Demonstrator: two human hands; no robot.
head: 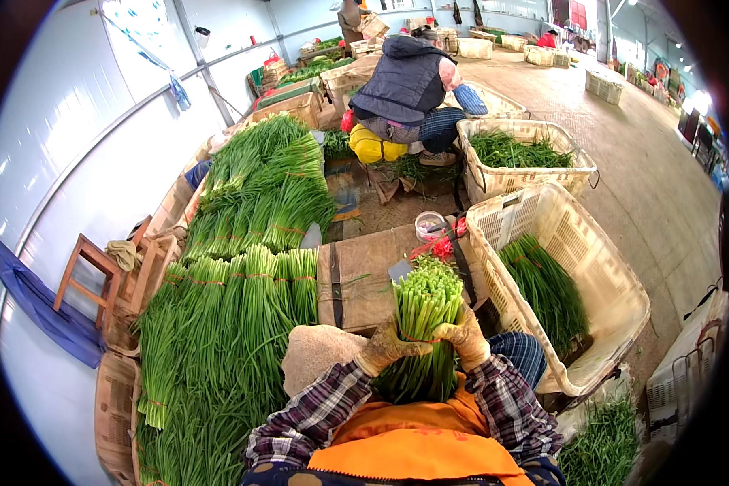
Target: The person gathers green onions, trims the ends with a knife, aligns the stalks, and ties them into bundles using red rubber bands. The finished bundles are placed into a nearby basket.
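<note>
A thick bundle of Chinese chives (pixel 426 304) stands upright before me, cut stem ends up, with a red tie around its middle. My left hand (pixel 392 346), in a soiled glove, grips its left side. Gloved too, my right hand (pixel 465 338) closes on the right side near the tie. The dark leaves hang down over my orange apron (pixel 413 452). Just beyond the bundle is a cardboard-covered work surface (pixel 364 273). On it lie red plastic ties (pixel 442 248) and a round clear tub (pixel 430 226). A grey blade-like piece (pixel 400 270) shows behind the stems.
Tied chive bundles (pixel 237 304) are heaped along my left. To my right, a plastic crate (pixel 601 273) holds tied chives (pixel 544 291); another crate (pixel 522 176) behind it holds loose greens. A co-worker (pixel 401 85) sits bent over ahead. Loose leaves (pixel 604 437) lie at lower right.
</note>
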